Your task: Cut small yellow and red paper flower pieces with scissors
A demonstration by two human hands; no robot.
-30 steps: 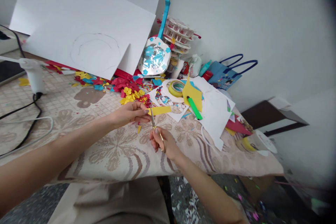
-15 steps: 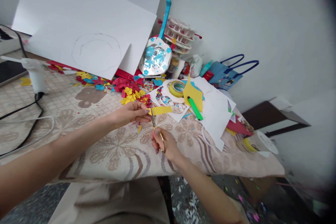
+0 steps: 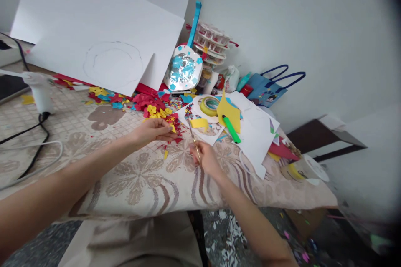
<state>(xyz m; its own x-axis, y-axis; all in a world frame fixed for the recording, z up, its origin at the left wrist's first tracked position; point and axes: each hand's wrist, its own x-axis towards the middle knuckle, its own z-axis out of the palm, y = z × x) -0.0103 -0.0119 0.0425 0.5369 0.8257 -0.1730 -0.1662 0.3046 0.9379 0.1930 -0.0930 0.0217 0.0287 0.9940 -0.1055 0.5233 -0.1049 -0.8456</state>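
Observation:
My left hand [image 3: 156, 130] is closed in a pinch on a small piece of yellow paper [image 3: 173, 128], just in front of the paper flower pile. A short way to its right, my right hand [image 3: 205, 156] grips gold-handled scissors [image 3: 194, 139], blades pointing up and away from me. Right beside the blade tips is a separate yellow paper strip [image 3: 199, 124], over the white paper; whether it lies flat or is in the air I cannot tell. Yellow paper flowers [image 3: 153, 110] and red paper flowers [image 3: 145, 102] are heaped beyond my left hand.
Tape [image 3: 209, 106], a yellow sheet [image 3: 228, 110], a green marker [image 3: 232, 129] and white sheets [image 3: 253, 133] cover the right side. A glue gun [image 3: 40, 91] with cords stands left. Behind are a white board [image 3: 103, 21], a blue-decorated round craft [image 3: 184, 69] and a blue bag [image 3: 266, 89].
The yellow strip is now cut in two: a small piece stays in my left hand, the longer part is apart from it. The scissors have moved right, away from my left hand.

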